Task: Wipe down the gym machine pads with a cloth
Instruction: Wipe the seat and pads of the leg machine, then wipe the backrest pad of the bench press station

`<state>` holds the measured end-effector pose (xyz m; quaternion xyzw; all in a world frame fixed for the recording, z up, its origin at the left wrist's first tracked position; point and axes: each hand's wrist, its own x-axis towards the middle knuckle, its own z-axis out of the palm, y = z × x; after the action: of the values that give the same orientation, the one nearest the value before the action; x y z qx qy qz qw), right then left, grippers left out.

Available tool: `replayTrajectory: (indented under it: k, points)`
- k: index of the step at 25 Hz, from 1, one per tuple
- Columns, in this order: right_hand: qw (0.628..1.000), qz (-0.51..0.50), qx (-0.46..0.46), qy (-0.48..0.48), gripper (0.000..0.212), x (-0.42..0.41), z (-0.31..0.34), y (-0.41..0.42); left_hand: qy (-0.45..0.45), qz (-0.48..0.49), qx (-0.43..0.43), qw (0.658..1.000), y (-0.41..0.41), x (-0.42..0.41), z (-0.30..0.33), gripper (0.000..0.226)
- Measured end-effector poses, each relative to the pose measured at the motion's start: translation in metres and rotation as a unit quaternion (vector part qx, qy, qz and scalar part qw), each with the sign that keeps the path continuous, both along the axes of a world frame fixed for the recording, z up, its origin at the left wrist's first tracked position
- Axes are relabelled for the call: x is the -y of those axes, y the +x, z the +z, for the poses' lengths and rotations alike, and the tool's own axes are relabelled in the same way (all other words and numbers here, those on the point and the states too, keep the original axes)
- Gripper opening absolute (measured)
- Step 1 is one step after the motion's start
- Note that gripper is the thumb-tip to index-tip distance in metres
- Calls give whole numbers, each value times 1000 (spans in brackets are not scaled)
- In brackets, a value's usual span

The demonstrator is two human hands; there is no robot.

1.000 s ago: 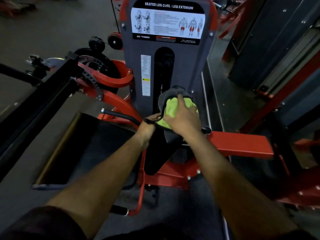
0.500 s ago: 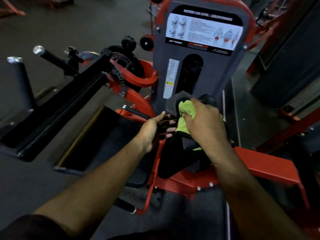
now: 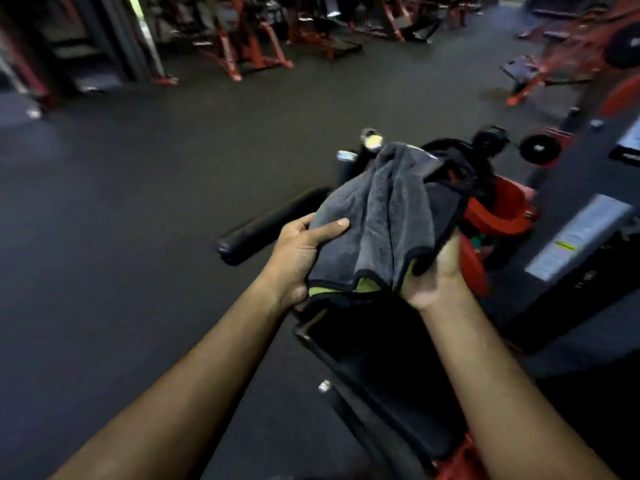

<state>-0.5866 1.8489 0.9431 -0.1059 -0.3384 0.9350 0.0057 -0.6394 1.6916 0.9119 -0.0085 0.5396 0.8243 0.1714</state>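
A grey cloth point(image 3: 381, 220) with a yellow-green underside hangs in the air between both hands, above the machine. My left hand point(image 3: 301, 251) grips its left side with the thumb on top. My right hand point(image 3: 436, 271) holds its right lower edge from below, palm up. Under the hands lies the black seat pad point(image 3: 377, 368) of the red leg machine. A black roller pad point(image 3: 270, 226) sticks out to the left behind the cloth, partly hidden by it.
The grey weight-stack housing point(image 3: 581, 237) with a warning sticker stands at the right. Red frame parts point(image 3: 498, 209) sit behind the cloth. Dark rubber floor point(image 3: 121, 220) spreads to the left. Other red machines point(image 3: 249, 39) line the far side.
The view has swung left, away from the weight-stack panel. The cloth has come off the machine and is now held up by both hands, grey side showing.
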Motion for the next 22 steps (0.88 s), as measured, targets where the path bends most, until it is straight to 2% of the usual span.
replayTrajectory:
  k: [5, 7, 9, 11, 14, 16, 18, 20, 22]
  points:
    - [975, 163, -111, -106, 75, 132, 2, -89, 4, 206, -24, 978, -53, 148, 17, 41]
    - [965, 217, -127, -76, 64, 183, -4, -119, 3, 283, -9, 959, -61, 200, 18, 46]
    - [969, 229, -92, -8, 69, 232, -13, -147, 1, 330, 5, 944, -64, 244, 17, 50]
    - [969, 245, -37, 11, 69, 273, -20, -172, -13, 368, 6, 930, -68, 279, 12, 53]
    - [961, 274, 26, -13, 60, 325, -25, -206, -123, 418, -1, 900, -81, 317, 4, 64]
    - [956, 290, 53, -8, 57, 359, -34, -233, -203, 425, -14, 882, -99, 339, 0, 67]
    - [947, 313, 70, 2, 56, 394, -42, -262, -209, 377, -50, 901, -126, 360, -6, 71]
    - [940, 331, 75, 20, 48, 427, -48, -294, -202, 323, -70, 922, -161, 377, -10, 61]
    - [942, 325, 68, 40, 34, 454, -50, -335, -240, 333, -65, 909, -203, 400, -16, 57]
